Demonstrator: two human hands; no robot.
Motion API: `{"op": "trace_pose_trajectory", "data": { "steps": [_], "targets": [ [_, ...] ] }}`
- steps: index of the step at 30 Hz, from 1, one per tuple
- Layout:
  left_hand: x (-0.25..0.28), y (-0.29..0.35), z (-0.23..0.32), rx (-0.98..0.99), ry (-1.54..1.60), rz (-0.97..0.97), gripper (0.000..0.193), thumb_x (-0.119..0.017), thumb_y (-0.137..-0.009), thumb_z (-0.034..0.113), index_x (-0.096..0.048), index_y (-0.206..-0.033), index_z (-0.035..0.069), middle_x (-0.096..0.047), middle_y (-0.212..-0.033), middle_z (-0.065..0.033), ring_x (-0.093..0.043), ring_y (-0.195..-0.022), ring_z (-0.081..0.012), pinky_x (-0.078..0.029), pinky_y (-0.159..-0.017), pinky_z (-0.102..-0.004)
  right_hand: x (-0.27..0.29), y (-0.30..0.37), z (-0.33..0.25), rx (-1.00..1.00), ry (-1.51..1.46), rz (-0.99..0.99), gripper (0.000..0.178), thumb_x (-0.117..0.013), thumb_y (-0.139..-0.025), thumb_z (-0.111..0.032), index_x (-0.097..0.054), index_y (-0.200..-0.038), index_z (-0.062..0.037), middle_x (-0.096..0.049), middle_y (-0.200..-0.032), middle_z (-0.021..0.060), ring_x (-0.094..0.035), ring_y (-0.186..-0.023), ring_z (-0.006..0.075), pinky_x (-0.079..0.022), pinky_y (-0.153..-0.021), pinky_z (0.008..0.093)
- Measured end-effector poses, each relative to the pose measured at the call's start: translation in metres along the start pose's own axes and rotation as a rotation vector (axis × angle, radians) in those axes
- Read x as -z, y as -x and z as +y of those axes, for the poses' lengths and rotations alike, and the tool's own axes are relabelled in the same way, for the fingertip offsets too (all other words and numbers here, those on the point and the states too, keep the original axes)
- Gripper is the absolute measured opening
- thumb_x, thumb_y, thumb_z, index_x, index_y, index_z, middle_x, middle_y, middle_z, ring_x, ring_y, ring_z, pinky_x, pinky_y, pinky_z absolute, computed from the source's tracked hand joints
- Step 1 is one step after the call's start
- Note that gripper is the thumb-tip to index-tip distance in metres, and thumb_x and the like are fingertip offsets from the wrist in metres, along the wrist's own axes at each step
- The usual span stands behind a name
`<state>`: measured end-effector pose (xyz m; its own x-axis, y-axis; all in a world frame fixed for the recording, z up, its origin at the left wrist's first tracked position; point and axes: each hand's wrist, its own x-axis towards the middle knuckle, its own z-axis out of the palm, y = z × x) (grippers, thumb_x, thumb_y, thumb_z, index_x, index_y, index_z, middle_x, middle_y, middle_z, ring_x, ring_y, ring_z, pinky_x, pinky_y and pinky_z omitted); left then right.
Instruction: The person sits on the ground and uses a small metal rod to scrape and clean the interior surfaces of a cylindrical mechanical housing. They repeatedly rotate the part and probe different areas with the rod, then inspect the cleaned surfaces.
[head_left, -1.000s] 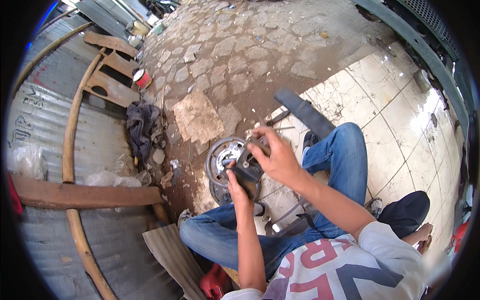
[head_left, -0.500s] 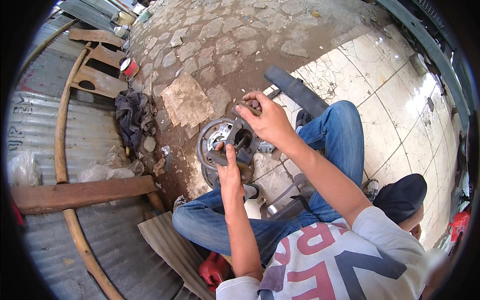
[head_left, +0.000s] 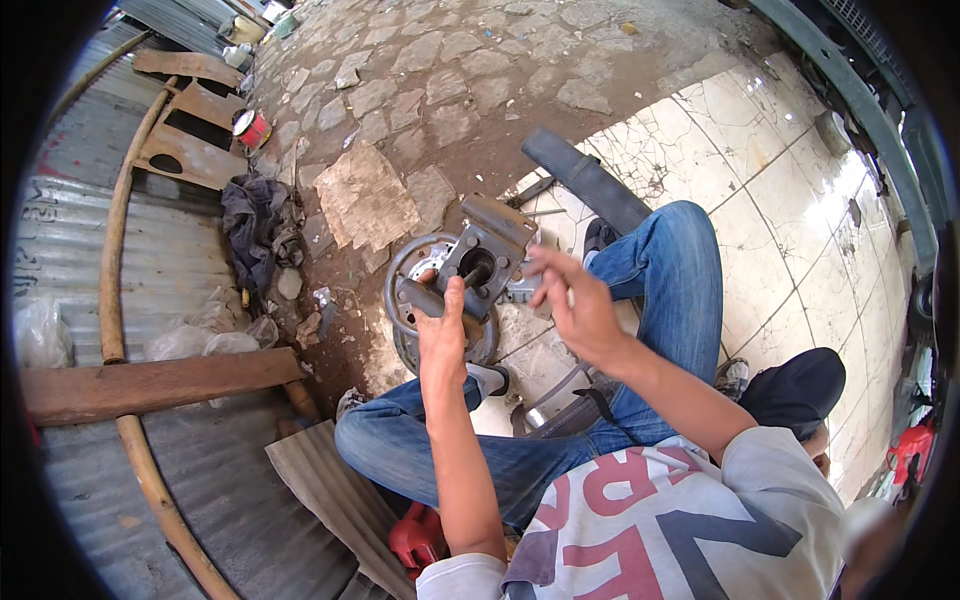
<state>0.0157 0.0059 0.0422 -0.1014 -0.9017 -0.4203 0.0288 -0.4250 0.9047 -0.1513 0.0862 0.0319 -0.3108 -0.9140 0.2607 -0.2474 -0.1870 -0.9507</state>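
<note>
My left hand (head_left: 442, 335) grips the near end of a heavy grey metal bracket (head_left: 488, 250). Its thumb is up, with the other fingers wrapped out of sight beneath. The bracket has bolt heads on its face, a thick round tube along its far side and a dark central hole with a short shaft in it. Below it on the ground lies a round metal wheel rim (head_left: 392, 285), partly covered by the bracket. Just right of the bracket, apart from it, is my right hand (head_left: 585, 310); motion blurs its bent fingers, and whether they hold anything cannot be made out.
A black rubber slab (head_left: 590, 180) lies on the cracked white tiles (head_left: 760, 240). Near my lap are a strap and more dark parts. Leftward are a dark cloth (head_left: 258, 225), a flat stone (head_left: 365, 200), a wooden beam (head_left: 165, 387) and corrugated sheeting. Someone in a dark cap (head_left: 800, 395) is at right.
My right hand has let go of the far tube of the bracket and drawn back toward me to the right. The left hand keeps its grip, with the bracket now in fuller view.
</note>
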Motion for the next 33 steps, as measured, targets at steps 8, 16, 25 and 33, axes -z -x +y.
{"op": "trace_pose_trajectory", "data": {
  "steps": [8,16,25,33],
  "targets": [
    [0.003,0.0,-0.011,-0.052,0.054,0.062,0.054,-0.065,-0.094,0.033,-0.042,-0.135,0.006,-0.051,-0.131,-0.014,-0.048,-0.119,-0.0213,-0.035,-0.105,-0.0374,-0.014,-0.006,0.021,-0.025,0.391,-0.116,0.034,-0.059,-0.094,-0.009,-0.051,-0.127,-0.0078,-0.072,-0.102,0.0156,-0.071,-0.078,0.0329,-0.057,-0.062,0.042],
    [0.01,0.001,-0.012,-0.034,0.115,0.077,0.052,-0.064,-0.095,0.033,-0.042,-0.134,0.005,-0.051,-0.125,-0.0132,-0.049,-0.113,-0.0216,-0.039,-0.1,-0.036,-0.028,-0.009,0.021,0.217,0.526,-0.037,0.039,-0.066,-0.088,-0.011,-0.06,-0.127,-0.0134,-0.067,-0.088,0.0102,-0.068,-0.07,0.0281,-0.056,-0.057,0.0391],
    [0.01,0.002,-0.019,-0.122,-0.034,0.129,0.051,-0.064,-0.094,0.034,-0.044,-0.132,0.006,-0.051,-0.124,-0.0109,-0.05,-0.112,-0.0205,-0.044,-0.092,-0.0361,-0.026,-0.011,0.008,0.111,0.553,-0.107,0.048,-0.062,-0.087,-0.006,-0.057,-0.134,-0.0155,-0.061,-0.088,0.012,-0.066,-0.069,0.0314,-0.055,-0.059,0.0406],
    [0.007,0.001,0.0,-0.107,-0.117,0.127,0.051,-0.066,-0.093,0.035,-0.048,-0.131,0.006,-0.054,-0.123,-0.0109,-0.049,-0.115,-0.0199,-0.039,-0.099,-0.0351,-0.016,-0.008,0.002,0.005,0.563,-0.186,0.059,-0.058,-0.087,0.002,-0.053,-0.14,-0.023,-0.062,-0.095,0.0142,-0.065,-0.071,0.0334,-0.053,-0.061,0.0421]
  ]
}}
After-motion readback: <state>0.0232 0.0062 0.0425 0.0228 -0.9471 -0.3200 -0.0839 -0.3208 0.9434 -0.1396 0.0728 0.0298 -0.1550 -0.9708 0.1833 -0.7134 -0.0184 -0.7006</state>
